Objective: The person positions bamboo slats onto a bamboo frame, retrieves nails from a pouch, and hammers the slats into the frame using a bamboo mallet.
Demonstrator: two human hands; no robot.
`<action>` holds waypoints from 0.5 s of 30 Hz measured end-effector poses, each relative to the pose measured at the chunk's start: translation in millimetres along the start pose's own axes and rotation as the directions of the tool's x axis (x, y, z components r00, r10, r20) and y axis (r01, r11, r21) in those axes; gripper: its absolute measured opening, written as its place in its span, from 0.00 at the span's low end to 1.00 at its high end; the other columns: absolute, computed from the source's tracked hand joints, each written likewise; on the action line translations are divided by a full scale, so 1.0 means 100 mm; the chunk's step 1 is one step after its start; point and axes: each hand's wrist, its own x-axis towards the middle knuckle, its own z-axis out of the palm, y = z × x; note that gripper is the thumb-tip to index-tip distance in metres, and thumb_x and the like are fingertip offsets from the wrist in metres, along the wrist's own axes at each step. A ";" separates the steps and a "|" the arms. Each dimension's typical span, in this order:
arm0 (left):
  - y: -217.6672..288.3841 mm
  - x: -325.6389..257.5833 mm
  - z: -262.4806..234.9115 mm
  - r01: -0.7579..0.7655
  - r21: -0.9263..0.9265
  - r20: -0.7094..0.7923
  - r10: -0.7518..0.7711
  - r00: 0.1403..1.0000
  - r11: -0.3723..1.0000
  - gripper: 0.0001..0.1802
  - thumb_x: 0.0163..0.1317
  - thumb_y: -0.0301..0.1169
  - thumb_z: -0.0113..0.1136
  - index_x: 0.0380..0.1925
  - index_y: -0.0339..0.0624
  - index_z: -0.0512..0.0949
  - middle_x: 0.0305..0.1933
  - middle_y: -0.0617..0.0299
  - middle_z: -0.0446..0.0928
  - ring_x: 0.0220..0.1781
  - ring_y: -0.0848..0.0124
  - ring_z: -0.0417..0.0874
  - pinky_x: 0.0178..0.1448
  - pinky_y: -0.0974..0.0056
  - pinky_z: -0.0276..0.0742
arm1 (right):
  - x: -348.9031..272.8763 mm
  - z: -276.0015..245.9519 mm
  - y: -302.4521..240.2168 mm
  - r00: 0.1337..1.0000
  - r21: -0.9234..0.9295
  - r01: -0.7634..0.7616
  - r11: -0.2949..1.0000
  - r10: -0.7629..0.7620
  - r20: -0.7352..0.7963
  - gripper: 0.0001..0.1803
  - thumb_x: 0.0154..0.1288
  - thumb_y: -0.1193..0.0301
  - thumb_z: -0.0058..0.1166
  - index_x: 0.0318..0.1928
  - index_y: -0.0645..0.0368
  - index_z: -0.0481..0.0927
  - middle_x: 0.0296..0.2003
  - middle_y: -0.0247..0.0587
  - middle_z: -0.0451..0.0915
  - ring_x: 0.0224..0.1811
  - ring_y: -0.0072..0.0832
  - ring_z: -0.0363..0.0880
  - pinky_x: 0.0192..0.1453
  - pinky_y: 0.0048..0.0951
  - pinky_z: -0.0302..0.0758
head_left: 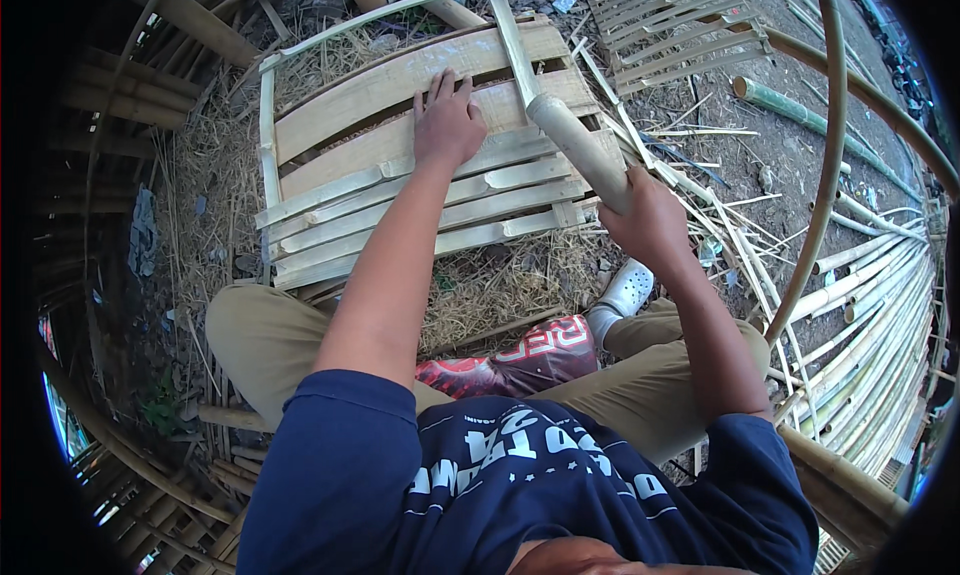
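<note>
We see a frame of thin bamboo strips on the ground in front of the person, lying over wide boards. Four slats lie across its near end, side by side with small gaps. That part looks done, but we cannot tell if the slats are fixed tight. The far part has just its end strip, and the boards show through the big gap, so we think about half is left.

The left hand lies flat on the boards, fingers a little apart, holding nothing. The right hand is curled tight around a thick bamboo club. The club's far end is at the right side strip; we cannot tell if they touch.

Farther out, a panel with many slats lies at the far right. Near it is a green pole, and a big pile of poles lies on the right.
</note>
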 end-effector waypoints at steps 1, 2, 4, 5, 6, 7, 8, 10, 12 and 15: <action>-0.01 0.00 -0.01 0.010 0.002 0.006 -0.010 1.000 1.000 0.29 0.72 0.37 0.46 0.73 0.48 0.70 0.82 0.54 0.58 0.85 0.60 0.54 0.86 0.47 0.43 | -0.01 -0.01 -0.02 0.999 0.031 0.021 0.999 -0.020 -0.033 0.25 0.58 0.58 0.67 0.46 0.64 0.76 0.34 0.56 0.86 0.38 0.53 0.86 0.44 0.52 0.81; -0.02 0.00 -0.02 0.012 0.004 0.004 -0.012 1.000 1.000 0.29 0.72 0.37 0.46 0.73 0.48 0.70 0.82 0.54 0.58 0.85 0.60 0.54 0.86 0.47 0.43 | -0.02 -0.02 -0.04 0.997 0.061 0.042 0.997 -0.038 -0.066 0.23 0.58 0.59 0.65 0.45 0.64 0.77 0.33 0.55 0.86 0.37 0.53 0.87 0.43 0.52 0.81; -0.01 -0.01 -0.01 0.009 0.001 0.000 -0.009 1.000 1.000 0.29 0.72 0.37 0.46 0.73 0.48 0.70 0.82 0.54 0.58 0.85 0.60 0.53 0.86 0.47 0.43 | -0.01 -0.06 -0.05 0.999 0.046 0.038 0.998 -0.037 -0.027 0.24 0.59 0.58 0.65 0.46 0.65 0.77 0.33 0.56 0.86 0.38 0.53 0.87 0.44 0.51 0.81; -0.01 -0.01 -0.01 0.010 -0.001 0.001 -0.010 1.000 1.000 0.29 0.72 0.37 0.46 0.73 0.48 0.70 0.82 0.54 0.58 0.85 0.60 0.53 0.86 0.47 0.43 | -0.01 -0.07 -0.06 0.999 0.033 0.034 0.999 -0.034 0.012 0.25 0.59 0.58 0.65 0.47 0.65 0.77 0.33 0.56 0.86 0.38 0.53 0.87 0.44 0.51 0.81; -0.01 0.00 -0.01 0.009 0.000 0.003 -0.009 1.000 1.000 0.29 0.72 0.37 0.46 0.73 0.48 0.70 0.82 0.54 0.59 0.85 0.60 0.53 0.86 0.47 0.43 | -0.02 -0.06 -0.06 0.999 0.031 0.031 0.999 -0.031 0.013 0.25 0.59 0.58 0.65 0.47 0.65 0.77 0.33 0.56 0.86 0.38 0.53 0.87 0.44 0.51 0.81; -0.01 0.01 -0.01 0.007 0.000 0.006 -0.007 1.000 1.000 0.29 0.72 0.37 0.46 0.73 0.48 0.70 0.82 0.54 0.59 0.85 0.60 0.53 0.86 0.47 0.43 | -0.03 -0.04 -0.05 0.999 0.128 0.030 0.991 -0.025 -0.040 0.25 0.60 0.58 0.65 0.47 0.65 0.77 0.33 0.58 0.86 0.38 0.53 0.87 0.44 0.50 0.81; 0.00 0.00 0.00 0.006 -0.003 0.008 -0.006 1.000 1.000 0.29 0.72 0.37 0.46 0.73 0.48 0.70 0.82 0.54 0.59 0.85 0.60 0.53 0.86 0.47 0.43 | -0.05 -0.03 -0.05 0.996 0.224 0.034 0.974 -0.014 -0.092 0.25 0.61 0.57 0.66 0.47 0.65 0.77 0.33 0.59 0.85 0.39 0.53 0.87 0.44 0.50 0.81; -0.02 -0.01 0.00 0.018 0.009 0.013 -0.018 1.000 1.000 0.30 0.72 0.37 0.46 0.73 0.48 0.69 0.82 0.54 0.59 0.85 0.61 0.53 0.86 0.47 0.43 | -0.09 -0.07 -0.19 0.987 0.476 0.035 0.879 0.046 -0.157 0.23 0.62 0.58 0.66 0.45 0.65 0.76 0.34 0.61 0.85 0.37 0.54 0.88 0.43 0.49 0.81; -0.03 0.03 -0.02 0.009 0.006 0.005 -0.009 1.000 1.000 0.30 0.72 0.38 0.46 0.74 0.49 0.69 0.82 0.55 0.58 0.85 0.61 0.53 0.86 0.47 0.43 | -0.11 -0.07 -0.24 0.840 0.621 0.254 0.742 0.149 -0.522 0.21 0.61 0.61 0.67 0.42 0.65 0.76 0.33 0.61 0.85 0.35 0.55 0.87 0.41 0.50 0.81; -0.02 -0.05 0.02 -0.001 0.000 -0.022 0.001 1.000 1.000 0.29 0.72 0.37 0.46 0.73 0.48 0.70 0.81 0.54 0.60 0.84 0.60 0.55 0.86 0.46 0.45 | -0.09 0.04 -0.05 0.997 -0.006 0.072 0.997 -0.072 -0.042 0.21 0.58 0.62 0.66 0.43 0.65 0.74 0.30 0.59 0.85 0.33 0.56 0.86 0.39 0.53 0.81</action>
